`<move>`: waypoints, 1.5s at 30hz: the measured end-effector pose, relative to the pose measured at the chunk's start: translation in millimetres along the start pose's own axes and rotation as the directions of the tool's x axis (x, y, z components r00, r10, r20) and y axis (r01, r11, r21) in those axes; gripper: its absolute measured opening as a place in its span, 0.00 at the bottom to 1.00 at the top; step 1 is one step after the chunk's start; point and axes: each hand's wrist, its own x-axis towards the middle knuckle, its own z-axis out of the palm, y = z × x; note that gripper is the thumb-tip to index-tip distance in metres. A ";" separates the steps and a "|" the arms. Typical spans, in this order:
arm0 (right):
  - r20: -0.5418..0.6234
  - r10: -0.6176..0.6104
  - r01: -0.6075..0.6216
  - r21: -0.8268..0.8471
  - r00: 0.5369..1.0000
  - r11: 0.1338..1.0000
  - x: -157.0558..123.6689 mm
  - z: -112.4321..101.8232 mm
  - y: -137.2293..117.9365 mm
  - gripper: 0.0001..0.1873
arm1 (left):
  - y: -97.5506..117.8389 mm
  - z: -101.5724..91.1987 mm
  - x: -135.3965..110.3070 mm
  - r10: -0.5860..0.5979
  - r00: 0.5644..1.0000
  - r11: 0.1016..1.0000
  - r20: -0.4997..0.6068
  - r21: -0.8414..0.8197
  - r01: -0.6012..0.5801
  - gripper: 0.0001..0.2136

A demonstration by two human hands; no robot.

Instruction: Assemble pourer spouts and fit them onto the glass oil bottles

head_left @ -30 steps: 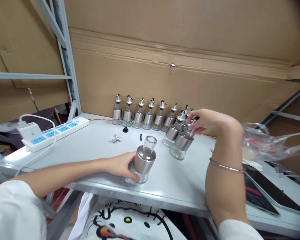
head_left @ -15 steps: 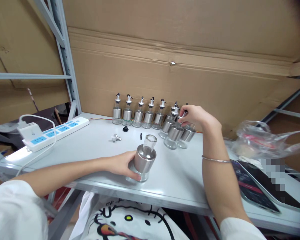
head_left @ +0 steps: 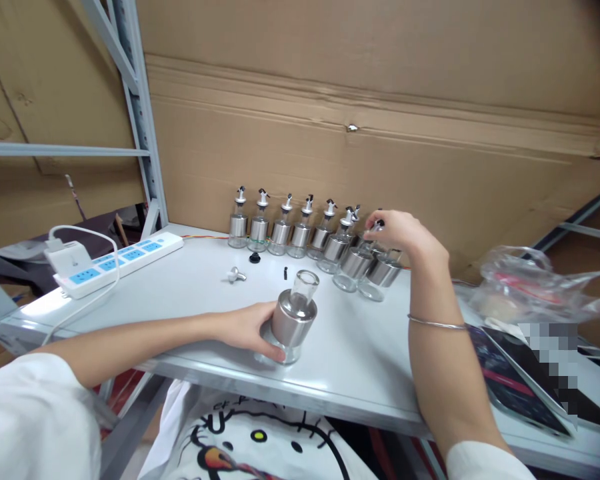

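Observation:
My left hand [head_left: 253, 333] is wrapped around the lower part of a glass oil bottle [head_left: 295, 319] with a metal sleeve. This bottle stands near the table's front edge, its neck bare. At the right end of the bottle row, my right hand [head_left: 395, 233] has its fingers closed around the top of another oil bottle [head_left: 355, 265], largely covering its spout. Close beside it, a further oil bottle [head_left: 383, 272] looks tilted, its top partly hidden by the hand. Several oil bottles with pour spouts [head_left: 281, 230] stand to the left along the cardboard.
A loose metal pour spout [head_left: 236, 274], a black stopper [head_left: 255, 257] and a small black piece [head_left: 285, 273] lie mid-table. To the left is a power strip [head_left: 125, 260] with a charger and cable. Phones [head_left: 520, 387] and a clear plastic bag [head_left: 525, 287] are at right.
My right hand and the bottle under it have shifted slightly back and right, into the row. The bottle in my left hand stays put. The view has turned a little.

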 end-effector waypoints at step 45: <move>0.523 0.012 0.032 -0.075 0.852 0.997 -8.1 94.8 -89.5 0.17 | 2.4 0.6 0.4 -0.023 1.000 1.000 0.021 0.005 0.022 0.28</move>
